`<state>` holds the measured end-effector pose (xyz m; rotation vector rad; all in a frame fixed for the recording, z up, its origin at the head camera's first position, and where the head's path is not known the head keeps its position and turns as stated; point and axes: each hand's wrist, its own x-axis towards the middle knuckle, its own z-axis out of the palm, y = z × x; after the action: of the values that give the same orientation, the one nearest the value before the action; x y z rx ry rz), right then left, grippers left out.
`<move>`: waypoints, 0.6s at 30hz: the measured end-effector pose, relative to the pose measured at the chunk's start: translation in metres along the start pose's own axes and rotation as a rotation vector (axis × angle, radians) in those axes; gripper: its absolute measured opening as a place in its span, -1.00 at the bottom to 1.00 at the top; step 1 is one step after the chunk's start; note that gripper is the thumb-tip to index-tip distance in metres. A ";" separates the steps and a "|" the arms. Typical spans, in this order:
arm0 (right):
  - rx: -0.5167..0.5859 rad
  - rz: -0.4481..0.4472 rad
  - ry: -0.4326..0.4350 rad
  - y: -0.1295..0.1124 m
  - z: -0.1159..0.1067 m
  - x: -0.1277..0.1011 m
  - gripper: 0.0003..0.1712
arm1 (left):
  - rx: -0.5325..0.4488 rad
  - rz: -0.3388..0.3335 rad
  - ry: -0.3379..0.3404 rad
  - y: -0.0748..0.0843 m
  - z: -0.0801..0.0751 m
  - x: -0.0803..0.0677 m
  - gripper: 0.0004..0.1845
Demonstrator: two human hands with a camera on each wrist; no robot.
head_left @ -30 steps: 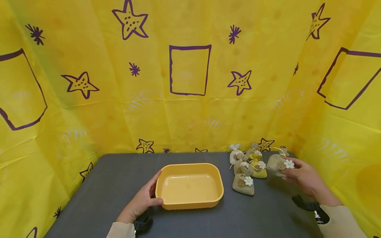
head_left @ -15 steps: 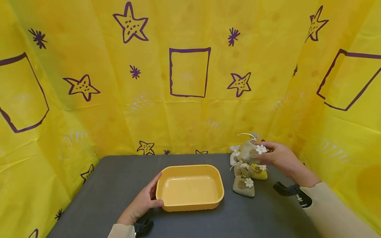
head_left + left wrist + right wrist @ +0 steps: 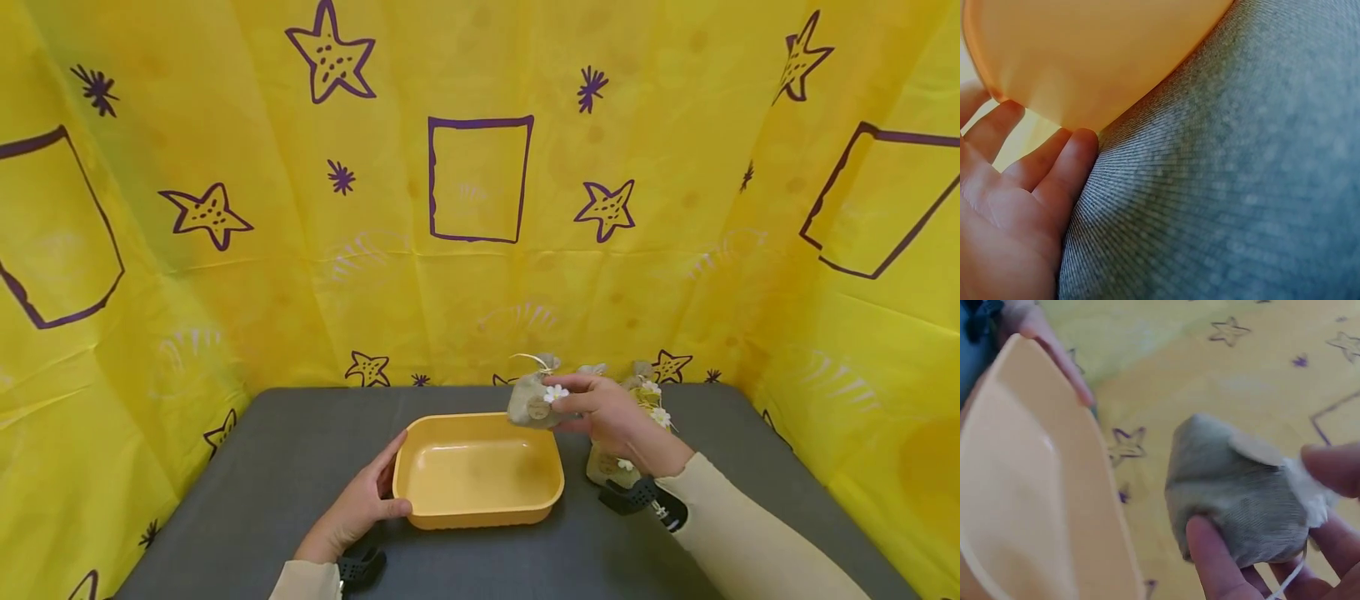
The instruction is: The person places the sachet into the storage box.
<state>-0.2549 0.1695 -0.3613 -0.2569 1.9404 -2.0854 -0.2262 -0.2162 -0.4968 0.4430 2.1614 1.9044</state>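
A small drawstring sachet of grey-beige cloth, with a white flower and a round tag, is pinched between the thumb and fingers of my right hand. It hangs over the back right corner of the yellow plastic tray. The right wrist view shows the sachet close up, with fingertips on its cloth and its pale cord dangling. My left hand grips the tray's left end, thumb at the front corner and fingers along the side. In the left wrist view, fingertips touch the tray's wall.
To the right of the tray, partly hidden behind my right hand, lie several more sachets, among them a beige one. They rest on the dark grey tabletop. A yellow patterned cloth hangs behind and at both sides.
My right hand has carried the sachet leftward from the right side, past the other sachets, to the tray's back right corner. The left hand and the tray have stayed in place.
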 end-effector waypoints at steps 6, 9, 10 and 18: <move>-0.008 -0.007 -0.003 0.025 0.040 0.023 -0.51 | -0.018 0.003 -0.013 0.000 -0.003 -0.002 0.09; -0.026 0.004 0.009 0.036 0.062 0.033 -0.56 | -0.026 0.005 -0.028 0.001 -0.004 -0.003 0.10; -0.032 0.009 0.007 0.039 0.068 0.035 -0.58 | -0.019 0.003 -0.031 0.001 -0.005 -0.003 0.10; -0.040 0.062 0.036 0.060 0.106 0.052 -0.65 | -0.009 -0.027 -0.048 0.004 -0.006 0.001 0.06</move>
<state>-0.2658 0.0485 -0.4151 -0.1670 1.9867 -2.0272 -0.2288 -0.2208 -0.4921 0.4506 2.1167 1.8697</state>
